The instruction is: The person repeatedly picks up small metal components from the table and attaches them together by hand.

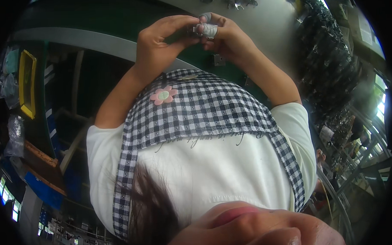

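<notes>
Grey wraps (209, 31): two | left hand (160, 34), right hand (231, 36): fingers of both pinching one small part (197, 30)

Checked black-white apron (212, 102), pink flower (164, 95)

part (196, 30): between left hand (162, 35) and right hand (227, 35)
plate (219, 60): on counter (110, 13), closer in
heap (323, 49): off right
frame (22, 83): off left

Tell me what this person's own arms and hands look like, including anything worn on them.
Short, plain white sleeves leave both forearms bare. The right hand has pale grey wraps on two digits. The left hand shows no wrap or glove.
</notes>
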{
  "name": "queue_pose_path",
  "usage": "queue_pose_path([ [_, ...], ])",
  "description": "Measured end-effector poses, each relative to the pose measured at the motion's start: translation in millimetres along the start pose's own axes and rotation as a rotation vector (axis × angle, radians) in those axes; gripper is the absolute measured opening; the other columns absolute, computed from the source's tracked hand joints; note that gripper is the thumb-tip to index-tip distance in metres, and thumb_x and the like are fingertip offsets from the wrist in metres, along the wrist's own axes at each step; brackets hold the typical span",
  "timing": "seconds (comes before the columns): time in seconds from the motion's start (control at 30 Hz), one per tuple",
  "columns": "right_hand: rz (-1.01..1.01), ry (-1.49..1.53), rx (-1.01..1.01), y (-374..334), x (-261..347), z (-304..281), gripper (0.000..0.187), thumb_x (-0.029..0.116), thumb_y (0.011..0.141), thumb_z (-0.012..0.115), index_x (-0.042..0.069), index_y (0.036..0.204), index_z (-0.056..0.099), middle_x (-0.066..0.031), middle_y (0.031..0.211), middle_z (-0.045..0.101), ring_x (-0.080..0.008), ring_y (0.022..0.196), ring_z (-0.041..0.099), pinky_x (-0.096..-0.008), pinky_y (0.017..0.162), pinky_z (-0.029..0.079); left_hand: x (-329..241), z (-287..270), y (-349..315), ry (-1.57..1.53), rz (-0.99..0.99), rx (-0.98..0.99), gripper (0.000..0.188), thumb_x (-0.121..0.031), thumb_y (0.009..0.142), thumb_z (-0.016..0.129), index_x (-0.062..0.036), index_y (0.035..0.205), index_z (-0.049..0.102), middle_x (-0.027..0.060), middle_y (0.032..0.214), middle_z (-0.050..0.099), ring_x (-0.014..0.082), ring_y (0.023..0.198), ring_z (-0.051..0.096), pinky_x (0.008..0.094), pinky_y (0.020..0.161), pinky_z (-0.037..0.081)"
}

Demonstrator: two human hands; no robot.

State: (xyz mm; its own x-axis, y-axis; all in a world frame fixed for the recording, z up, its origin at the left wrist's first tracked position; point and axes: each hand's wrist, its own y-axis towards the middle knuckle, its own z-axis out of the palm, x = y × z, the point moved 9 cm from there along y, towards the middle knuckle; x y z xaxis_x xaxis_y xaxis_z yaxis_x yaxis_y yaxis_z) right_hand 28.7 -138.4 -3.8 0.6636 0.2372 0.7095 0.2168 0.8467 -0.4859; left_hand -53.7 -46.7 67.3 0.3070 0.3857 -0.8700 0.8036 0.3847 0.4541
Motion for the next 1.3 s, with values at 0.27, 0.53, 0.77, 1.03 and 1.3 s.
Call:
queue_pose_path([
  [0.27, -0.247, -0.230, -0.179, -16, 25, -2, 0.031, 0.008, 0.077, 0.068, 0.000, 0.100, 0.050, -0.0118, 0.096, 0.061, -0.0155, 0.078, 0.062, -0.0255, 0.068, 0.052, -17, 1, -4, 0.197, 0.092, -0.071, 0.035, 0.003, 0.065, 0.073, -0.0057, 0.098, 0.067, 0.0093, 0.095, 0.067, 0.0215, 0.087, 0.065, 0.0290, 0.078, 0.052],
  [0.53, 0.118, -0.113, 0.116, -11, -12, 18, 0.043, 0.025, 0.089, 0.056, -0.005, 0.119, 0.048, -0.0162, 0.104, 0.059, -0.0209, 0.084, 0.064, -0.0283, 0.073, 0.053, 6, 15, -2, -0.159, -0.183, 0.181, 0.033, 0.000, 0.072, 0.069, -0.0048, 0.104, 0.066, 0.0119, 0.102, 0.066, 0.0214, 0.093, 0.063, 0.0322, 0.088, 0.047],
  [0.77, -0.110, -0.270, -0.014, -14, 5, 15, 0.033, 0.022, 0.092, 0.052, -0.004, 0.111, 0.055, -0.0120, 0.086, 0.064, -0.0193, 0.079, 0.065, -0.0280, 0.069, 0.052, -11, 22, -7, 0.369, 0.114, 0.021, 0.057, -0.017, 0.067, 0.075, -0.0054, 0.118, 0.050, 0.0092, 0.096, 0.065, 0.0249, 0.080, 0.064, 0.0343, 0.079, 0.049],
  [1.03, -0.344, -1.638, -0.543, 13, 91, -28, 0.020, 0.019, 0.078, 0.061, 0.006, 0.093, 0.061, -0.0114, 0.087, 0.058, -0.0275, 0.078, 0.059, -0.0350, 0.066, 0.049, 68, 43, -24, 0.797, -0.566, 0.542, 0.058, -0.036, 0.077, 0.065, -0.0046, 0.119, 0.040, 0.0142, 0.076, 0.065, 0.0286, 0.066, 0.065, 0.0368, 0.059, 0.051],
  [1.3, -0.638, -1.027, -0.222, -24, 99, -19, 0.017, 0.005, 0.069, 0.063, 0.007, 0.086, 0.060, -0.0144, 0.090, 0.054, -0.0339, 0.088, 0.054, -0.0401, 0.071, 0.046, 16, 11, 12, 0.081, -0.228, 0.151, 0.040, -0.015, 0.077, 0.070, -0.0016, 0.113, 0.057, 0.0075, 0.095, 0.066, 0.0202, 0.086, 0.065, 0.0313, 0.079, 0.053],
])
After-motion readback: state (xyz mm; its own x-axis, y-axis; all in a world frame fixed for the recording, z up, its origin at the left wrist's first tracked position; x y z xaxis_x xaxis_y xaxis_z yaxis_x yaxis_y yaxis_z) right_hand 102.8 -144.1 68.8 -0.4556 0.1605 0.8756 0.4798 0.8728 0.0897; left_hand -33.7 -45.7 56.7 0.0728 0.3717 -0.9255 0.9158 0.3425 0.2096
